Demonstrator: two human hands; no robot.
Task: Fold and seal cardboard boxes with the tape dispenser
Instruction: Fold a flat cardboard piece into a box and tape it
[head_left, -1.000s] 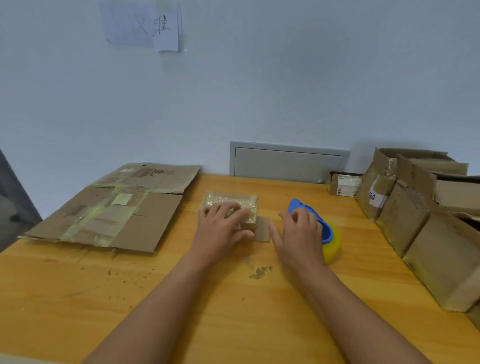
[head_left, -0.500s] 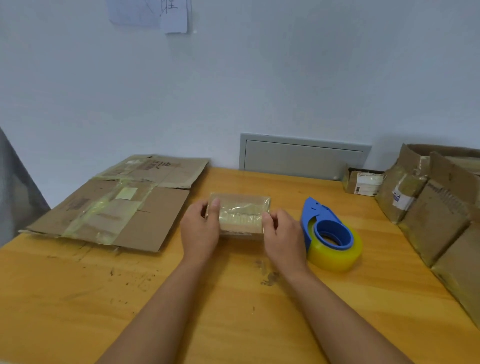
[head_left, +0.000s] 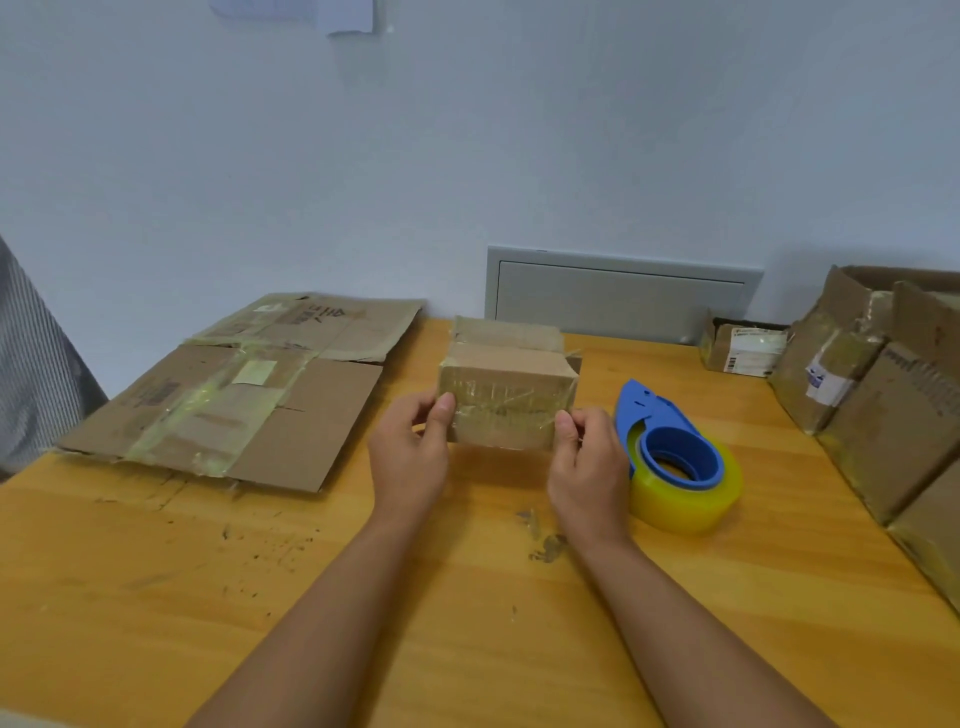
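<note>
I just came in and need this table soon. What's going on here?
A person is packing boxes. The left hand and right hand grip the two ends of a small cardboard box, already wrapped in clear tape, holding it tilted over the wooden table. The blue tape dispenser lies untouched just right of the right hand. Flattened cardboard lies to the left, and more boxes are stacked at the right edge.

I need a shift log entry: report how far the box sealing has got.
Done: tape across the small box's near face. In hand: both hands hold it tilted up. Left: its top seam looks untaped; tape dispenser idle on the table.
</note>
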